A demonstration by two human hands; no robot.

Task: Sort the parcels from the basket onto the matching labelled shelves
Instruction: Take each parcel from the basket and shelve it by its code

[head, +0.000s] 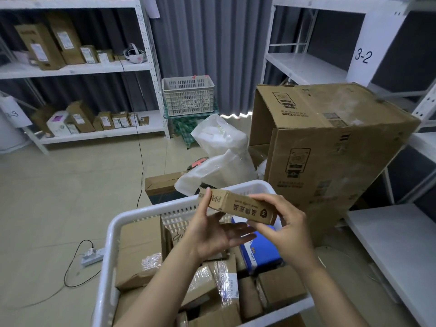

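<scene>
You're holding a small box (pixel 238 207) of plain brown cardboard, long and narrow, dark print on its side, up over the far end of the basket (pixel 111 237). Your right hand (pixel 285 225) grips its right end, fingers curled over the top and thumb under. Your left hand (pixel 212 234) is loose: thumb against the box's left end, fingers fairly straight below it (whether they touch the underside, I can't tell).

The basket is white slotted plastic, packed with brown parcels (pixel 141 251), some wrapped in shiny clear tape. A blue-and-white parcel (pixel 259 253) lies under your hands.

Just beyond the basket a big scuffed carton (pixel 330 147) lies tipped on its side, blocking the lower right shelving. Crumpled clear plastic bags (pixel 219 156) sit beside it. A white crate (pixel 188 95) stands on a checked cloth at the back.

White metal shelves (pixel 77 69) on the left carry cardboard parcels. The right rack's post (pixel 363 56) is labelled 3-2.

The floor (pixel 59 197) is beige tile, with a power strip (pixel 92 256) and a black cable on it. Grey curtain (pixel 207 36) behind.
</scene>
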